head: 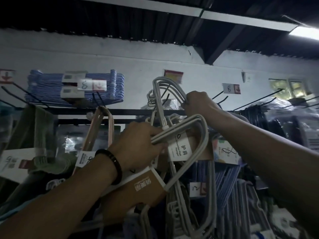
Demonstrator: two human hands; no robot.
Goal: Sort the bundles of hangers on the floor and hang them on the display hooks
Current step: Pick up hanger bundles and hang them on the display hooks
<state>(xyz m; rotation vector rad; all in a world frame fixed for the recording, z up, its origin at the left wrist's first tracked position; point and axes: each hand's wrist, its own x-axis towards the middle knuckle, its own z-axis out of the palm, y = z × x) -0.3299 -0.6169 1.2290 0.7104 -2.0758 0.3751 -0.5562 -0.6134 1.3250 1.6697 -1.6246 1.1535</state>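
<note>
I am reaching up toward a wall rack of black display hooks (164,98). My right hand (198,104) grips the curved end of an upper grey hanger bundle (159,94), raised beside a hook. My left hand (138,144), with a dark bead bracelet on the wrist, clutches a second grey hanger bundle (198,131) with a white label reading "Shoulder Pad Hanger". A brown cardboard sleeve (143,190) of another bundle hangs below my left wrist.
A blue hanger bundle (74,88) lies on hooks at upper left, with a pink hanger bundle (103,128) hanging under it. Purple hangers (229,183) hang at lower right. Bare black hooks (259,99) jut out at right. Price tags dot the white wall.
</note>
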